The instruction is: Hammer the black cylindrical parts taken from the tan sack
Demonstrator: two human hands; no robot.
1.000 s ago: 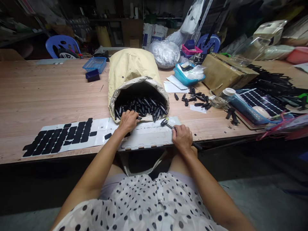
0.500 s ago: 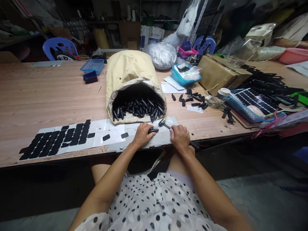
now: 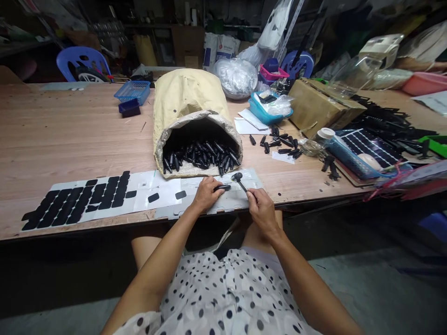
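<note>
My left hand (image 3: 206, 193) is closed on a slim black tapered piece (image 3: 222, 187), holding it low over a grey-white board (image 3: 237, 197) at the table's front edge. What the piece is, I cannot tell. In my right hand (image 3: 261, 207) is a small hammer (image 3: 240, 180) with a dark head and a metal shaft, gripped by the handle. Its head lies just beyond the piece, apart from it. Behind both hands, a yellow sack (image 3: 190, 93) on its side opens toward me, with many similar black pieces (image 3: 206, 154) inside.
Black rounded patches (image 3: 70, 204) lie on white sheets at left. More black pieces (image 3: 279, 141) are scattered at right, near a cardboard box (image 3: 321, 104) and a blue basket (image 3: 352, 156). A turquoise basket (image 3: 267, 111) stands behind them.
My right hand has shifted slightly down and turned, and the hammer's head now points more away from me. My left hand keeps the black piece in nearly the same place.
</note>
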